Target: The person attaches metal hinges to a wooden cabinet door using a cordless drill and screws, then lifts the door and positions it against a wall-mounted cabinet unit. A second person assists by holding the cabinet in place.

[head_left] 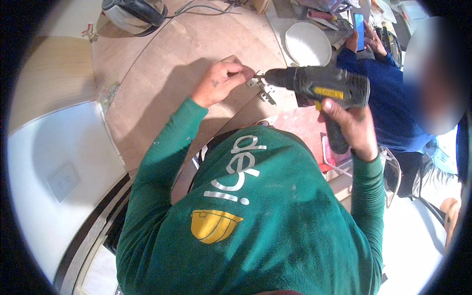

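My right hand is wrapped round the handle of a black and yellow cordless drill. The drill lies level, its chuck and thin bit pointing left. At the bit's tip, my left hand is closed in a pinch. Whatever small piece its fingertips hold is too small to make out. Just below the bit, a metal cabinet hinge rests on the brown wooden worktop, close to the left fingertips.
Beyond the drill stands a round white tub. A white and black appliance with a cord sits at the far left. On the right, a person in a blue sleeve holds a phone. A wall switch is at left.
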Demonstrator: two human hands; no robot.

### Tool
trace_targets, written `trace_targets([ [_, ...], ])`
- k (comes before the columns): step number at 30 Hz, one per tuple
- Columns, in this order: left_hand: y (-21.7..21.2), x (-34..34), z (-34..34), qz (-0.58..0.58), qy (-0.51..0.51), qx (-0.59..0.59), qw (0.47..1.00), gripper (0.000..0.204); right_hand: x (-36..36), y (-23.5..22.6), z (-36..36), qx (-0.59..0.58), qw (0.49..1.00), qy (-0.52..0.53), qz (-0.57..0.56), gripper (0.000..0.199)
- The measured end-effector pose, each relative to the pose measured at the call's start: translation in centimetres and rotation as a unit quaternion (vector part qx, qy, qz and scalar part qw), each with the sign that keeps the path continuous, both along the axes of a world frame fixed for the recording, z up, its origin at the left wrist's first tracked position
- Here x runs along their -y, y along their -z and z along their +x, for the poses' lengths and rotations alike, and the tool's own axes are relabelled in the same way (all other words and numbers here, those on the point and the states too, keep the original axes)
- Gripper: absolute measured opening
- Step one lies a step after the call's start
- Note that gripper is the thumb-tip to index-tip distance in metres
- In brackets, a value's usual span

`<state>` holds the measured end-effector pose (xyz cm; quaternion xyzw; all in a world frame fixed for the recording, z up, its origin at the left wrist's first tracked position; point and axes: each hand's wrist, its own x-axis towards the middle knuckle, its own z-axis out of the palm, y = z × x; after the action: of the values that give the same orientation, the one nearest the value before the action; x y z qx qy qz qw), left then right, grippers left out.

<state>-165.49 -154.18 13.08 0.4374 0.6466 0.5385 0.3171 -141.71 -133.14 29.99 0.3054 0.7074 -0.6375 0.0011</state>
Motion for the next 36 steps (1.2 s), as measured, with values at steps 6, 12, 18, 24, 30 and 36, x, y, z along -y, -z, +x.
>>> trace_targets([
  [6, 1.0, -3.6, -2.3, 0.018, 0.077, -0.115, 0.99, 0.02, -2.8, -2.3, -5.5, -0.002, 0.978, -0.148, 0.144, 0.034],
  [12, 5.6, -5.3, -3.3, 0.042, 0.133, -0.2, 0.97, 0.022, -2.4, -1.5, -9.8, 0.138, 0.91, -0.251, 0.301, 0.037],
  [18, 8.1, -5.4, -2.4, 0.029, 0.109, -0.193, 0.975, 0.024, -2.3, 0.7, -10.3, 0.138, 0.917, -0.259, 0.269, 0.038],
  [24, 9.2, -5.7, -2.2, 0.057, 0.092, -0.217, 0.97, 0.021, -2.3, 2.5, -9.6, 0.025, 0.929, -0.246, 0.277, 0.04],
  [30, 9.1, -5.6, -2.0, 0.037, 0.087, -0.241, 0.966, 0.021, -1.1, 1.4, -9.7, 0.089, 0.929, -0.223, 0.28, 0.041],
  [36, 9.0, -5.6, -1.8, 0.029, 0.08, -0.245, 0.966, 0.013, -2.0, 2.8, -9.6, 0.081, 0.933, -0.231, 0.262, 0.038],
])
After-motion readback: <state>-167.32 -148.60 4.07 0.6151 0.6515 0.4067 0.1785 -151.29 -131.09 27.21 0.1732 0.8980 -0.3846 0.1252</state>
